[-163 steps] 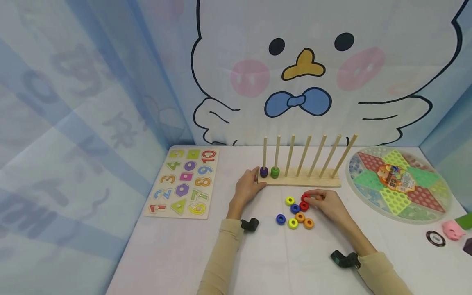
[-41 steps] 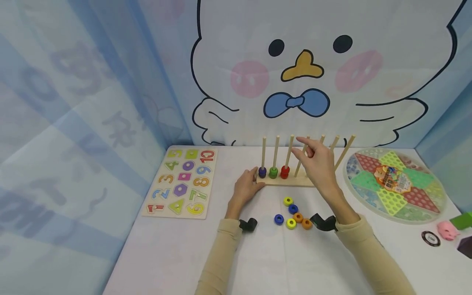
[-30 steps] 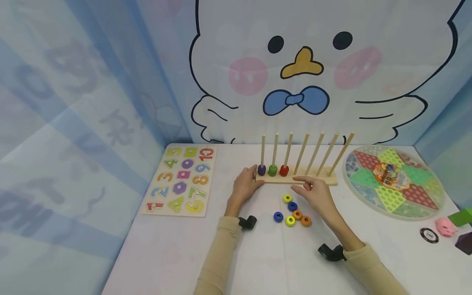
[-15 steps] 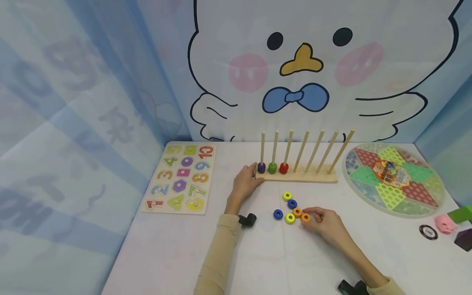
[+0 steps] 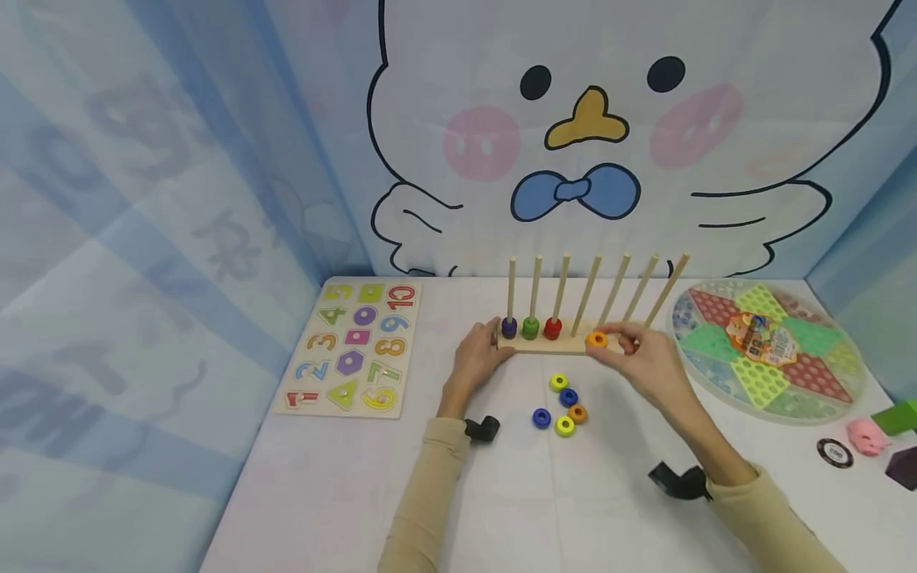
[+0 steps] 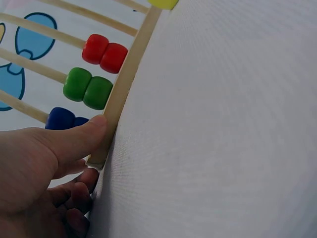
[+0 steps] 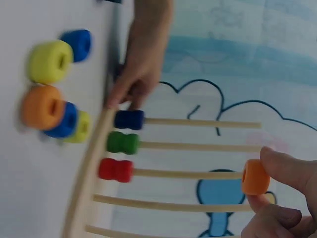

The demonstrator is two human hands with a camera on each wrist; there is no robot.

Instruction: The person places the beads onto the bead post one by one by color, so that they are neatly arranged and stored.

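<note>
While right fingers [image 5: 618,327] pinch an orange ring [image 7: 255,178] and left fingers [image 6: 85,141] a rack [image 5: 544,345], 5 rings [image 5: 565,401] lie nearby.

Long beige left sleeve [image 5: 426,497], matching right sleeve [image 5: 768,519], black elbow-shaped left wrist camera [image 5: 483,430], black right wrist camera [image 5: 680,483]

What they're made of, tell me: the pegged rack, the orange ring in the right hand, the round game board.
Pegged rack: apparently bare wood, matte, from its pale tan colour.
Orange ring: smooth, evenly coloured finish; painted wood or plastic, can't tell which.
Round game board: probably plastic, judging by its rows of dimple-like dots; finish unclear.
</note>
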